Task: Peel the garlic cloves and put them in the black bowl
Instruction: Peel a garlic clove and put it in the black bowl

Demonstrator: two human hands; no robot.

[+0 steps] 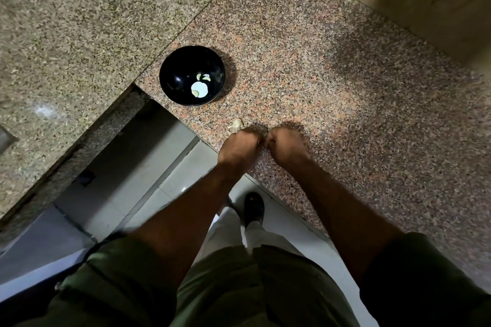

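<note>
Both fists curled knuckle-to-knuckle, left hand (240, 145) & right hand (285, 142), prob peeling a hidden clove; next: drop in black bowl (170, 71) far-left

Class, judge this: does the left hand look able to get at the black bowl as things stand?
Probably yes. Bare counter lies between the left hand and the black bowl, with only a garlic piece just beside the hand. Its curled fingers seem busy, though what they hold is hidden.
</note>
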